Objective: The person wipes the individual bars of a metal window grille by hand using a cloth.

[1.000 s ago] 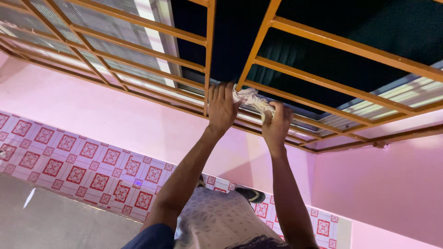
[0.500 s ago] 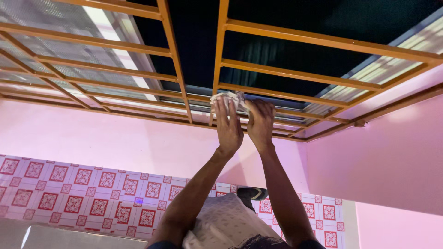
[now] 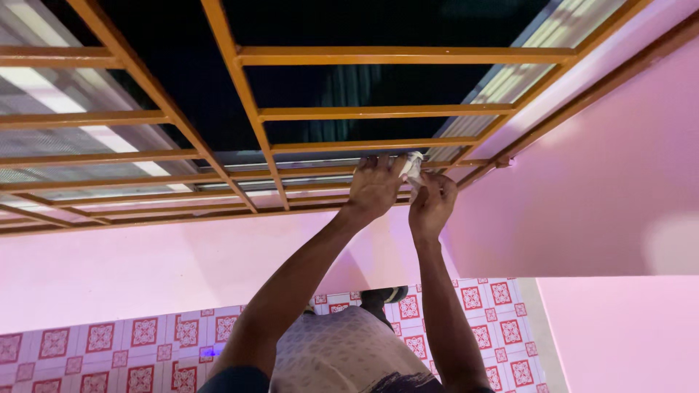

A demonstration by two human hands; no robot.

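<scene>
Your left hand (image 3: 375, 185) is raised to the orange window grille (image 3: 247, 120), fingers curled and closed on one end of a white crumpled cloth (image 3: 412, 167). Your right hand (image 3: 432, 204) pinches the same cloth from below, just beside the left, against the lower bar.

Orange window grille (image 3: 247, 109) — pink wall (image 3: 619, 196), red-patterned tiles (image 3: 145, 342)

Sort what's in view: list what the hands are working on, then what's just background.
In hand:
left hand
right hand
white crumpled cloth
orange metal grille bar

Background:
pink wall
red-patterned tiles
patterned garment
</scene>
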